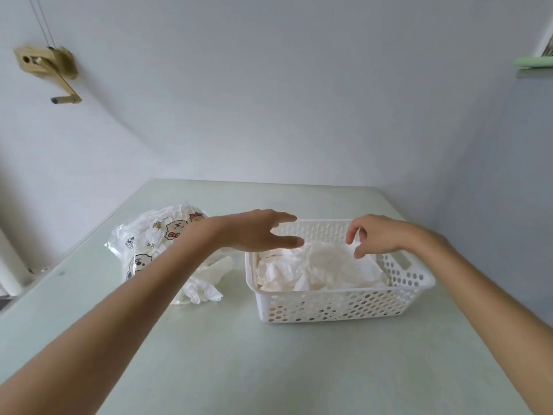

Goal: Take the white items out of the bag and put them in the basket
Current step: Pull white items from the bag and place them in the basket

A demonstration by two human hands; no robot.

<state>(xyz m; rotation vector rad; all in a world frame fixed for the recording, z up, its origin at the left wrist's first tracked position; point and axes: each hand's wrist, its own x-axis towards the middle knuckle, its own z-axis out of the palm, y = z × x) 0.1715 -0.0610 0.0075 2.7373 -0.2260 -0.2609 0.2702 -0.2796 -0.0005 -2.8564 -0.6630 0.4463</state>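
White items [317,271] inside basket [338,304], hands [260,232] above

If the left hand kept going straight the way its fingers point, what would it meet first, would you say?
Probably the right hand: the left hand points across the basket toward it, with only air between. Depth is unclear, so it might pass by.

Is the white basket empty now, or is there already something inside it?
Not empty. The white basket already holds crumpled white items, piled nearly up to its rim.

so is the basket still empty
No, the basket already holds a heap of white items, with both hands above it.
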